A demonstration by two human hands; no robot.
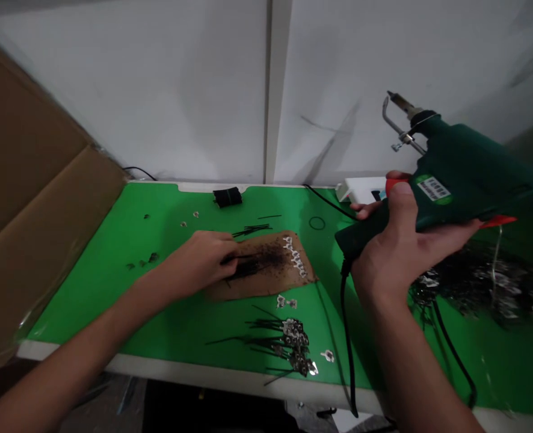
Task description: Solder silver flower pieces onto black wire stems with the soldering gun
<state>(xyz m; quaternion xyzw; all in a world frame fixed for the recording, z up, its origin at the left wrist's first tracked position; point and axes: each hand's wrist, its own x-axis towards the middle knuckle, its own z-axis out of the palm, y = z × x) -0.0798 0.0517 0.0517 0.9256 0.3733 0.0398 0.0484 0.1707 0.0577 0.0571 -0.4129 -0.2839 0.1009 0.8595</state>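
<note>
My right hand (395, 249) is wrapped around the handle of a dark green soldering gun (456, 177), held up off the table with its metal tip pointing up and left. Its black cord (348, 337) hangs down over the table's front edge. My left hand (203, 258) rests on a scorched brown board (266, 273), fingers closed on a bundle of thin black wires (243, 264). A row of small metal terminals (296, 255) lies on the board's right side.
The table has a green mat (158, 325). A pile of wired terminals (289, 343) lies near the front edge. A black roll (227, 196) sits at the back. Cardboard (32, 210) stands at left. A dark heap of parts (487, 288) lies at right.
</note>
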